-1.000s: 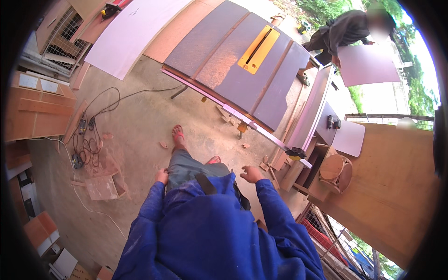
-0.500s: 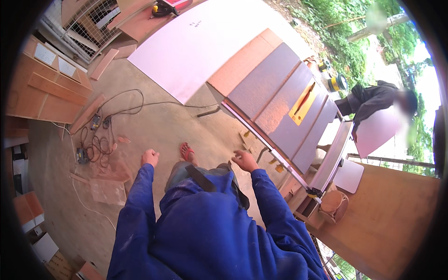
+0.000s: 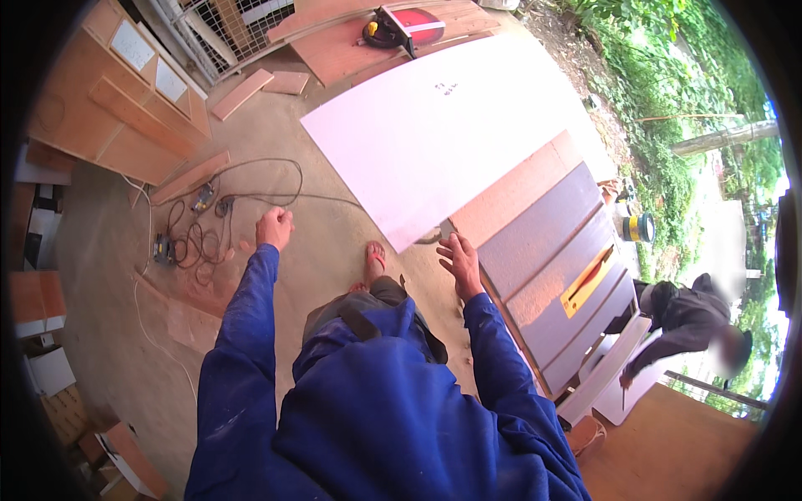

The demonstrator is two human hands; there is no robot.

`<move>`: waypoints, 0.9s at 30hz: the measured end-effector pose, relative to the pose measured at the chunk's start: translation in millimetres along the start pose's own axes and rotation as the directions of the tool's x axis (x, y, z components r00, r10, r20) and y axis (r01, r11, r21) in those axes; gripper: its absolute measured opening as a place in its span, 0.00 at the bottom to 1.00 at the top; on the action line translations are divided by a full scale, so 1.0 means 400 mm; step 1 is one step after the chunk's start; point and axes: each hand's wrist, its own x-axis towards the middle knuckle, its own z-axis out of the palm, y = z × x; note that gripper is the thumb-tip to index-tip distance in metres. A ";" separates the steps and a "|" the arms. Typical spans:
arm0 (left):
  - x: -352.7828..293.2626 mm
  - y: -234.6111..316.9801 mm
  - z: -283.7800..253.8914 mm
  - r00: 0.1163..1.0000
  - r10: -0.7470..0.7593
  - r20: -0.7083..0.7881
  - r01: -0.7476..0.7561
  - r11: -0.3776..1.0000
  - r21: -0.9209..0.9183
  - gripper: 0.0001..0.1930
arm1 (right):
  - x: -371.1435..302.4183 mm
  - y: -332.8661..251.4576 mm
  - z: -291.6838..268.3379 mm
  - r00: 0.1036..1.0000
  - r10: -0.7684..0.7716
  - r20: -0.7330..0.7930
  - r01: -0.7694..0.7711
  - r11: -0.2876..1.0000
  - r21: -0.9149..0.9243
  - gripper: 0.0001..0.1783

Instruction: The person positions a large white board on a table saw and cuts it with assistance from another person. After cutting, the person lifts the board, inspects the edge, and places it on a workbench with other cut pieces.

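My left hand (image 3: 274,228) hangs over the floor with its fingers curled in, and nothing shows in it. Its nearest neighbours are tangled dark cables (image 3: 196,238) on the ground. My right hand (image 3: 461,263) is open, fingers apart and bare. It is beside the near corner of a large white sheet (image 3: 409,142) and the edge of a table saw (image 3: 535,259); whether it touches either, I cannot tell. A yellow insert (image 3: 587,282) with a slot lies in the saw's dark top.
A co-worker in dark clothes (image 3: 685,321) bends over a white panel (image 3: 622,405) past the saw. Wooden cabinets (image 3: 125,92) stand at the left. Loose boards (image 3: 242,93), small power tools (image 3: 163,249) and a white cord (image 3: 159,346) lie on the floor.
I have moved forward, so the white sheet and saw lie nearer. My right hand has risen and its fingers have spread. The co-worker has bent lower with the white panel.
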 end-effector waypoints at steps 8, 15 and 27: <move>0.324 0.268 -0.040 0.913 0.336 -0.231 -0.338 0.941 0.031 0.20 | 0.072 -0.079 0.073 0.992 0.123 0.012 -0.122 0.960 0.253 0.33; 0.541 0.367 0.002 0.762 0.648 -0.001 -0.630 0.741 0.234 0.30 | 0.090 -0.122 0.116 0.968 0.184 -0.168 -0.157 0.974 0.162 0.25; 0.703 0.369 0.022 0.646 0.463 0.607 -0.386 0.884 -0.263 0.28 | -0.040 -0.047 0.410 0.737 0.156 -0.658 0.018 0.968 0.250 0.33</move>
